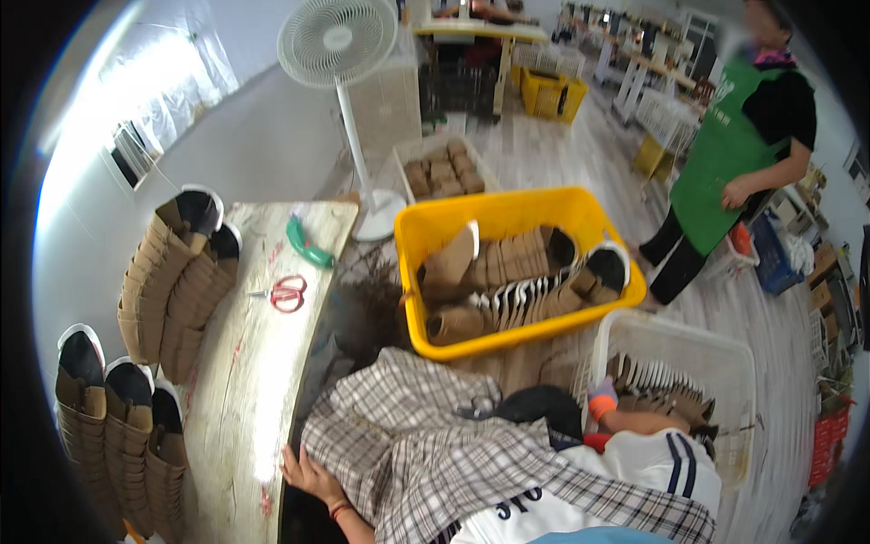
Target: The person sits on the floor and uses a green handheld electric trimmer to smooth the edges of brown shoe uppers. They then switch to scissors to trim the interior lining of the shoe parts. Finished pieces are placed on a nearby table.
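Observation:
My left hand [309, 474] rests on the near edge of a pale wooden table [249, 363], its fingers spread and holding nothing. My right hand [602, 395], in a greyish glove with an orange band at the wrist, is at the left side of a white plastic crate [750, 399]. Its fingers are too small and blurred to make out. Inside that crate lie rows of nested brown shoe uppers [666, 390] with pale edges. More stacked brown shoe uppers [521, 258] fill part of a yellow crate [526, 343] just ahead of me.
On the table lie red-handled scissors [288, 294], a green curved tool [309, 245] and tall stacks of brown uppers [149, 290]. A white standing fan [353, 136] is beyond. A person in a green apron [716, 154] stands at the right. Behind the yellow crate is a box of brown pieces [442, 172].

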Action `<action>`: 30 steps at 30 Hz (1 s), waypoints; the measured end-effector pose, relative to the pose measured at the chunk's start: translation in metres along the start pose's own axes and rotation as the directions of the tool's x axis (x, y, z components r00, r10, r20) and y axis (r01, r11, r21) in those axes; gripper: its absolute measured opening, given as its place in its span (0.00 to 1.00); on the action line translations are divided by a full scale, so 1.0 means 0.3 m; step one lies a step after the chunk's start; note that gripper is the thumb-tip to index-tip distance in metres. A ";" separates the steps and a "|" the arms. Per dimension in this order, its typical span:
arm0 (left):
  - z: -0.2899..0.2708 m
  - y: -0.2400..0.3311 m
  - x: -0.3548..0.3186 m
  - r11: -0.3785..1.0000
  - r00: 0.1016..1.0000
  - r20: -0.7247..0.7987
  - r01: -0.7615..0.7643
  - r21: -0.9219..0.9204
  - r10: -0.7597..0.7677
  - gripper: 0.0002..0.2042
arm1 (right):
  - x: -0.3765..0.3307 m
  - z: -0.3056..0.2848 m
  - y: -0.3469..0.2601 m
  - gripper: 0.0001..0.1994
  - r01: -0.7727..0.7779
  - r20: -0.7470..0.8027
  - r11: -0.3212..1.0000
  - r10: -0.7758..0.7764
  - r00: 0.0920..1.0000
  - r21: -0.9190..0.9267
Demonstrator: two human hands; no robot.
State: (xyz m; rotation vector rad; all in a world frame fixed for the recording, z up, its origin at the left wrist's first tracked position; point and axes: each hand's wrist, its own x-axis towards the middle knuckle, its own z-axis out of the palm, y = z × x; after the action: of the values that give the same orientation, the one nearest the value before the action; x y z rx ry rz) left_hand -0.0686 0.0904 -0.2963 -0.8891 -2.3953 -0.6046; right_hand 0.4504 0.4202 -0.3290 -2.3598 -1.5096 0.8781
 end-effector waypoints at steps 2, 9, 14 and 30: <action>0.012 -0.003 -0.005 1.000 1.000 0.012 -0.005 0.007 0.005 0.13 | 0.036 0.031 0.048 0.31 0.028 0.015 0.999 -0.029 0.999 0.028; 0.037 -0.019 -0.012 0.999 0.999 0.025 -0.028 0.034 0.028 0.15 | 0.236 0.209 0.315 0.25 0.102 -0.134 0.981 -0.081 0.988 0.164; 0.036 0.005 0.010 0.983 0.996 0.044 -0.079 0.164 0.073 0.14 | 0.228 0.225 0.317 0.25 0.103 -0.120 0.942 -0.068 0.990 0.319; 0.322 0.144 0.414 0.956 0.536 0.844 0.227 -0.188 0.039 0.13 | 0.138 0.136 0.182 0.34 0.018 -0.116 0.996 -0.008 0.993 0.083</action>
State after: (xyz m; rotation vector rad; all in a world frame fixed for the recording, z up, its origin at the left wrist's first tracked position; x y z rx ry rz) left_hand -0.1496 0.2319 -0.2871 -1.4325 -3.3104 -0.6530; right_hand 0.4805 0.4261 -0.4026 -2.2966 -1.4139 0.7712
